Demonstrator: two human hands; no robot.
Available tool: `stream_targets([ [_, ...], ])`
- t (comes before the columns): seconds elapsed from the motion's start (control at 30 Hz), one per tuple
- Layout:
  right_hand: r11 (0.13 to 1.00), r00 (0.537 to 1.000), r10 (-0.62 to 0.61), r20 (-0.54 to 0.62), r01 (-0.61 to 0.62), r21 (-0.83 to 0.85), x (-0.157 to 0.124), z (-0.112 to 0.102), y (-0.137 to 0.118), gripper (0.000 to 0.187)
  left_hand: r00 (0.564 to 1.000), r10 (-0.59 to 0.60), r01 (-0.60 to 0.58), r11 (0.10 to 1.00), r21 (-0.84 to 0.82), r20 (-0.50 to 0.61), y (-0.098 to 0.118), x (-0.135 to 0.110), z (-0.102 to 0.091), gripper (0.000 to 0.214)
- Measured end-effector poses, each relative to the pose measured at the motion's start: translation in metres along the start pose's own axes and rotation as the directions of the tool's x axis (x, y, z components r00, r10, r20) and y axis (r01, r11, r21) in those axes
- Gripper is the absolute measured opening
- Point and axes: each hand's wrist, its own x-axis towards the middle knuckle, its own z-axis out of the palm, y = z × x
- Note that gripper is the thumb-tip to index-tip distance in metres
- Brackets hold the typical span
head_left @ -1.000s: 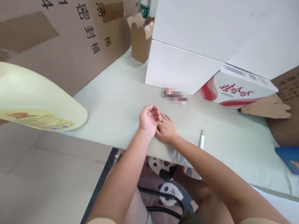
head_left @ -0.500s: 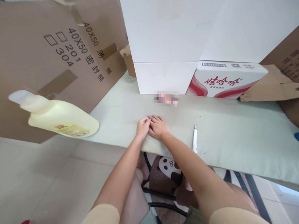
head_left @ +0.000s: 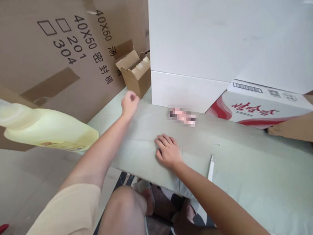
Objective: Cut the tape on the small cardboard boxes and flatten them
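Note:
My left hand [head_left: 129, 103] is stretched forward over the pale green table [head_left: 247, 168], fingers curled into a loose fist with nothing visible in it. It hovers just in front of a small open brown carton [head_left: 135, 70]. My right hand [head_left: 167, 151] lies flat on the table near its front edge, fingers spread and holding nothing. A white pen-like tool [head_left: 210, 167] lies on the table a little to the right of that hand.
A pale yellow bottle [head_left: 48, 132] lies on its side at the left. Large cardboard boxes [head_left: 46, 48] stand behind it. White boxes [head_left: 213, 40] and a red-and-white carton [head_left: 262, 104] line the back. A blurred pink item [head_left: 182, 116] lies near them.
My left hand has left my right hand and reached forward to the left toward the small brown carton. My right hand stayed flat on the table. The camera shifted.

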Motion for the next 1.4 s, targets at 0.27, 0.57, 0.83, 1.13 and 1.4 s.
stream_targets([
  [0.27, 1.000, 0.999, 0.026, 0.039, -0.025, -0.017, 0.002, 0.004, 0.001, 0.049, 0.934, 0.294, -0.183, 0.881, 0.436, -0.203, 0.018, 0.075, -0.008, 0.026],
  [0.57, 0.997, 0.998, 0.062, 0.004, -0.061, -0.044, 0.000, -0.001, -0.006, 0.048, 0.977, 0.204, -0.204, 0.834, 0.513, 0.057, 0.033, 0.033, -0.053, 0.039],
  [0.83, 0.982, 0.982, 0.185, -0.047, -0.186, -0.019, -0.046, -0.005, -0.023, 0.051, 0.972, 0.203, -0.237, 0.804, 0.545, 0.122, 0.037, -0.067, -0.126, 0.008],
  [1.13, 0.922, 0.854, 0.368, -0.368, -0.283, 0.266, -0.224, -0.009, -0.038, 0.042, 0.873, 0.428, -0.482, 0.832, 0.276, 0.233, 0.030, -0.217, -0.147, 0.009],
  [1.4, 0.901, 0.735, 0.433, -0.522, -0.374, 0.221, -0.301, -0.036, -0.054, 0.039, 0.809, 0.471, -0.487, 0.872, -0.048, 0.353, 0.031, -0.287, -0.095, 0.007],
])
